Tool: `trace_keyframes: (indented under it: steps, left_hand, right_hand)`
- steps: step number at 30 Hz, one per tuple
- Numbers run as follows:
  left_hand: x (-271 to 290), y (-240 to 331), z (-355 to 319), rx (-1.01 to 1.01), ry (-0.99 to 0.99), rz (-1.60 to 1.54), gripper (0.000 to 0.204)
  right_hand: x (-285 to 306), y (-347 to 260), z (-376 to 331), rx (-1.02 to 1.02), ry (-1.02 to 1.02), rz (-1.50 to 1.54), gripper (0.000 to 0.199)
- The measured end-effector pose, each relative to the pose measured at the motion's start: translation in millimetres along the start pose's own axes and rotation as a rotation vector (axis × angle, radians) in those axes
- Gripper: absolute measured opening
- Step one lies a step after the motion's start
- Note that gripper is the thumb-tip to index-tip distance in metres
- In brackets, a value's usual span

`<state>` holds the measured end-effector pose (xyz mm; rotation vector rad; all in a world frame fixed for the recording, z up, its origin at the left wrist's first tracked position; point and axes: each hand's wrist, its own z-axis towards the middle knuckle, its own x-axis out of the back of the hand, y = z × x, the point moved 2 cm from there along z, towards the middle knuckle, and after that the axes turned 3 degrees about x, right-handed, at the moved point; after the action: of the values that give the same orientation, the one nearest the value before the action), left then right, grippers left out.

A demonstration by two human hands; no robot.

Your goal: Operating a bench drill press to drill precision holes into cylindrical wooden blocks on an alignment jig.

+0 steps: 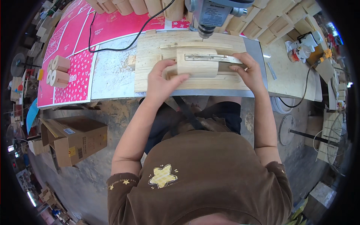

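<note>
A pale wooden cylinder [198, 69] lies sideways on a wooden board [146, 80] on the workbench. My left hand [162, 79] curls round its left end, thumb along the near side. A narrow, light strip with dark slots [213, 58] runs lengthwise over the cylinder and sticks out past its right end. The fingers of my right hand [249, 69] are closed on the strip's right end, the thumb below it. Just beyond the cylinder, a thin wooden rail [197, 45] is on the board. Above hangs a drill press head [213, 15], its bit [203, 38] apart from the wood.
Rows of wooden cylinders [137, 5] stand along the back. Several short ones [60, 71] lie at left on a pink sheet [75, 77]. A black cable [123, 49] crosses the bench. A small knife [271, 71] lies at right. A cardboard box [82, 140] stands on the floor.
</note>
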<state>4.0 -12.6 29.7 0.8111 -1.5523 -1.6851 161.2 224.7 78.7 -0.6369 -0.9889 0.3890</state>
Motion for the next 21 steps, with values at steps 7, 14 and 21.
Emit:
trace_keyframes:
  steps: [7,14,21]
  left_hand:
    - [-20.8,-14.6,11.1,-0.355,0.084,0.809,0.079]
    - [-8.0,-19.3,22.0,-0.434,0.172,0.894,0.067]
    - [-8.2,-17.0,23.4,-0.363,0.169,0.895,0.063]
  right_hand:
    - [-13.3,20.7,25.9,-0.086,0.129,0.016,0.036]
    - [-19.9,12.7,34.2,-0.056,0.086,0.199,0.045]
    - [90.0,-102.9,141.3,0.087,0.697,0.294,0.025]
